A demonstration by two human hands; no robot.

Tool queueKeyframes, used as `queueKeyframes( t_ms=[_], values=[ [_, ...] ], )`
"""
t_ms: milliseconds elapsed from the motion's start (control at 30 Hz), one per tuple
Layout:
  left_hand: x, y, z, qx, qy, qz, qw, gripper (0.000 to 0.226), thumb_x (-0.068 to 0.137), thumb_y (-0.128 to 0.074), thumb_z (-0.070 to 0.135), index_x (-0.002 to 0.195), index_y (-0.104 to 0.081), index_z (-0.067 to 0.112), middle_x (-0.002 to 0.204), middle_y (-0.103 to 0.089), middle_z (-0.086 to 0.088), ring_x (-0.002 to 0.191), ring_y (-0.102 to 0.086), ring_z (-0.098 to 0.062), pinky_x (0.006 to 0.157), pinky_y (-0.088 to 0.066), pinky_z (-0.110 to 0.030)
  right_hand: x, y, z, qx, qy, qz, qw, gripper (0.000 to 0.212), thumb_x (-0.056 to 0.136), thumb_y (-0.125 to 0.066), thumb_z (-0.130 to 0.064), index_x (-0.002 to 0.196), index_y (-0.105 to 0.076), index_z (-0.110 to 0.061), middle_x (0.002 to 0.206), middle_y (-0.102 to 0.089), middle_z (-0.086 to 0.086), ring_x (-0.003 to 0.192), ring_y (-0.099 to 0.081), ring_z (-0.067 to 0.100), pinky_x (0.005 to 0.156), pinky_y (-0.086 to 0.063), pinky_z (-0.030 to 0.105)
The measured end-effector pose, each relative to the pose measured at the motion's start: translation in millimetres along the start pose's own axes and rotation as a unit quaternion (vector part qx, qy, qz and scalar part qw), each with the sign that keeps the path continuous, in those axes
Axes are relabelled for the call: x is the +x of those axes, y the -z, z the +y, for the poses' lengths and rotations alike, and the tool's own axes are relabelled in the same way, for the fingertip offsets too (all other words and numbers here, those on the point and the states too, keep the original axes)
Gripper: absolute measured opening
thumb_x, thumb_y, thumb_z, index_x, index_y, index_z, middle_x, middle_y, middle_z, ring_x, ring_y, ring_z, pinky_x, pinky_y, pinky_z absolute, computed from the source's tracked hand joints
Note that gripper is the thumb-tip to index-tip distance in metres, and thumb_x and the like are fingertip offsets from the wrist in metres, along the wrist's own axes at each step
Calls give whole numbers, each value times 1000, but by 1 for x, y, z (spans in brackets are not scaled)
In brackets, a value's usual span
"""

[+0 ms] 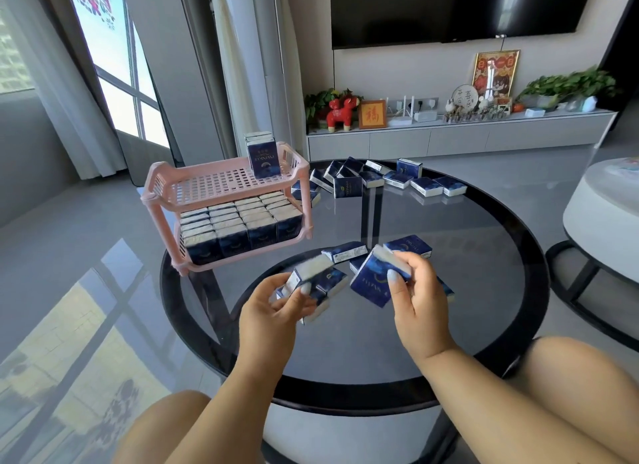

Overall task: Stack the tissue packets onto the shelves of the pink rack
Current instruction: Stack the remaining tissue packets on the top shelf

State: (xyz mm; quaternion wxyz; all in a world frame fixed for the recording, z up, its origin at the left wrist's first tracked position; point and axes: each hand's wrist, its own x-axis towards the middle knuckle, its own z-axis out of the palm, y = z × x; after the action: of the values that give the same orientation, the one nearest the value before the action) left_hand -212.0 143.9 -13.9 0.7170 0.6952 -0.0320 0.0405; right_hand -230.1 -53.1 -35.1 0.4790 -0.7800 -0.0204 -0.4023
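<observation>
Before the rack (226, 200) on the desk (449, 308), the left hand (273, 308) pinches one packet (309, 273) and the right hand (420, 290) pinches another (375, 280). The rack's lower shelf is packed full; a few packets (261, 154) stand on top, more (380, 178) lie behind it.

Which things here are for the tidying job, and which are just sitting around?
For the job: pink rack, tissue packets on the table, the packet in the left hand, the packet in the right hand.

Just sitting around: television, red toy animal, plants.
</observation>
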Motion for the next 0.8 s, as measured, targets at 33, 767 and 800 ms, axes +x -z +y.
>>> queueKeyframes(
  t_ms=[33,767,800],
  values=[
    [-1,-2,2,-11,-4,0,1000,20,86,-70,16,104,-66,10,69,-74,-2,63,-70,-15,65,-57,-30,-1,0,-2,-21,31,-2,999,33,92,-43,-41,114,-53,-19,106,-53,-25,94,-52,-17,77,-40,2],
    [0,-24,-14,106,-23,-145,984,38,78,-81,15,107,-60,28,97,-71,14,80,-63,-37,80,-58,-46,-2,-10,1,37,-49,-188,980,48,85,-45,-54,128,-37,-33,121,-51,-12,111,-49,-4,89,-38,6],
    [1,-23,-15,110,-28,-147,983,38,78,-80,16,108,-60,29,98,-71,14,72,-60,-34,78,-57,-45,-3,-10,1,49,-59,-207,975,52,84,-45,-56,130,-36,-34,125,-48,-16,115,-46,-6,92,-36,5]
  ],
)
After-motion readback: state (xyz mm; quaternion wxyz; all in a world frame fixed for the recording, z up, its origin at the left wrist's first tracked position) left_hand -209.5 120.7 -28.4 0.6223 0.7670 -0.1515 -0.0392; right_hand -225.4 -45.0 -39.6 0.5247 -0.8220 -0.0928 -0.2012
